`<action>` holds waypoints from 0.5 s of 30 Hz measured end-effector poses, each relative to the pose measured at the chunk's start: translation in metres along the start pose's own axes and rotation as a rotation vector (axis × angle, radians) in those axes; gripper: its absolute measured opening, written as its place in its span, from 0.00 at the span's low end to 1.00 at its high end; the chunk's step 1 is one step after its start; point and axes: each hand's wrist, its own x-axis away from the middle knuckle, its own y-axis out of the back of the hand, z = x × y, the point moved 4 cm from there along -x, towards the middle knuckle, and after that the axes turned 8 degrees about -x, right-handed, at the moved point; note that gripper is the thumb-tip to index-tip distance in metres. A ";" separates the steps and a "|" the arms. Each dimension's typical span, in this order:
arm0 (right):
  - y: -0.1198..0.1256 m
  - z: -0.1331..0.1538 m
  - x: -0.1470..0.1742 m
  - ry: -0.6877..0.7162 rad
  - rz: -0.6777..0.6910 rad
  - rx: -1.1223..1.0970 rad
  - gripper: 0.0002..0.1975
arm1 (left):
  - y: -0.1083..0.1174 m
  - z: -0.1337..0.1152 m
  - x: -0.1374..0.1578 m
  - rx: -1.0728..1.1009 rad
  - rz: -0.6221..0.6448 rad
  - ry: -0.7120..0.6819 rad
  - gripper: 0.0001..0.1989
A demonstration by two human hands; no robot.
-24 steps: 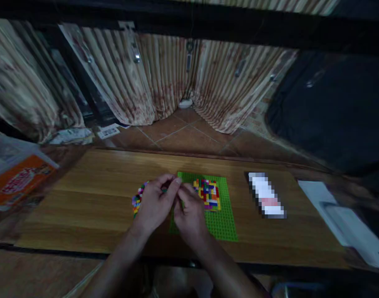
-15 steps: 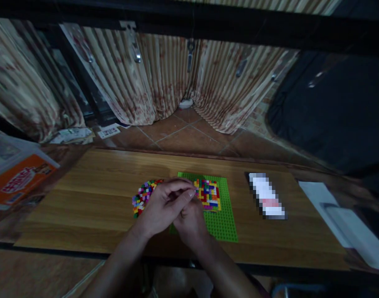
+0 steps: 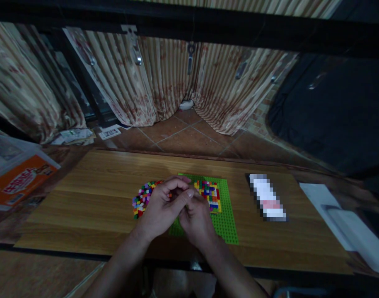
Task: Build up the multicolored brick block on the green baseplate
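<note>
My left hand (image 3: 165,207) and my right hand (image 3: 196,217) meet over the left part of a green studded baseplate (image 3: 227,225). The left fingers curl over the right hand, the thumb stretched toward it. My right hand is closed, its fingertips tucked beneath the left. Anything between the fingers is hidden. Beside my right hand, a block of multicoloured toy bricks (image 3: 214,198) sits on the baseplate, partly covered. A heap of small loose bricks (image 3: 141,200) lies on the wood just left of my left hand.
On the wooden table (image 3: 83,207), a phone with a blurred screen (image 3: 268,198) lies right of the baseplate. Farther right are white flat items (image 3: 347,223). An orange-labelled plastic box (image 3: 21,178) stands at the left. Striped curtains (image 3: 167,78) hang beyond the table.
My right hand has shifted slightly to the right and turned, covering more of the built bricks. My left hand stays almost in place. The loose bricks look unchanged.
</note>
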 end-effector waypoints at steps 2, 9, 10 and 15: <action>0.015 -0.006 -0.003 -0.065 -0.094 -0.007 0.14 | 0.004 0.008 -0.003 -0.001 -0.081 0.071 0.08; 0.065 -0.031 -0.006 -0.310 -0.419 -0.165 0.10 | 0.008 0.030 -0.005 -0.065 -0.127 0.234 0.12; 0.070 -0.032 -0.007 -0.311 -0.424 -0.153 0.11 | 0.006 0.031 -0.005 -0.063 -0.109 0.231 0.12; 0.093 -0.037 -0.007 -0.294 -0.480 -0.044 0.15 | -0.003 0.035 -0.004 -0.116 -0.053 0.244 0.13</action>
